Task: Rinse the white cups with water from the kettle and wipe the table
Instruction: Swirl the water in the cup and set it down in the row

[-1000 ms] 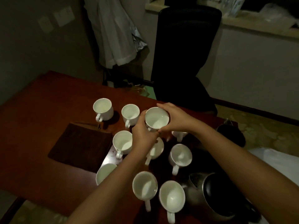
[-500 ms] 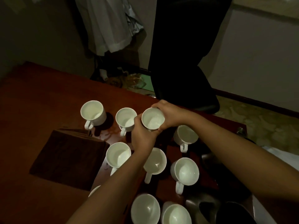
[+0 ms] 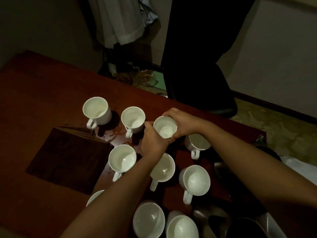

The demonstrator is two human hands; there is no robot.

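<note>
Both of my hands hold one white cup (image 3: 165, 127) above the reddish wooden table (image 3: 42, 86). My left hand (image 3: 153, 143) grips its near left side and my right hand (image 3: 182, 121) wraps its far right side. Several other white cups stand around it, among them one at the far left (image 3: 96, 109), one beside it (image 3: 133, 118) and one at the right (image 3: 197, 143). A steel kettle (image 3: 240, 222) with its lid open sits at the lower right, partly cut off by the frame. A dark brown cloth (image 3: 68, 157) lies folded on the left.
Drops of water (image 3: 113, 134) glisten on the table between the cloth and the far cups. A black office chair (image 3: 199, 66) stands just beyond the table's far edge. A pale garment (image 3: 120, 23) hangs behind it. Something white (image 3: 300, 167) lies at the right.
The view has tilted further down, so the kettle has slid towards the bottom edge. Both hands keep holding the same cup in about the same spot above the table.
</note>
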